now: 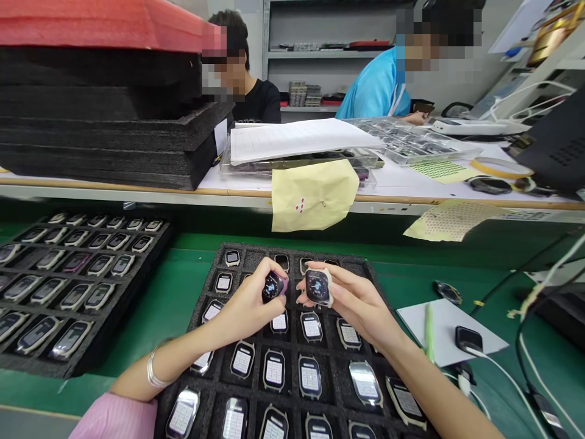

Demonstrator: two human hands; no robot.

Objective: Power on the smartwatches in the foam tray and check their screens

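Observation:
My left hand [256, 302] is closed around a purple smartwatch [274, 286] without a strap, its dark screen lit with a watch face. Just beside it, my right hand [350, 292] grips a silver-white smartwatch [317, 286] by its edges, with a similar face showing. Both watches are held above a black foam tray [292, 341] with square compartments. Many of these hold strapless watches, several with white lit screens, such as one watch [311, 375] in the middle. My forearms cover part of the tray.
Another foam tray of watches [98, 265] lies at left. To the right, a white sheet [452, 335] bears a green pen [429, 332] and a cabled black watch [468, 337]. Stacked black foam trays [100, 134] and papers [301, 140] occupy the shelf; two people sit beyond.

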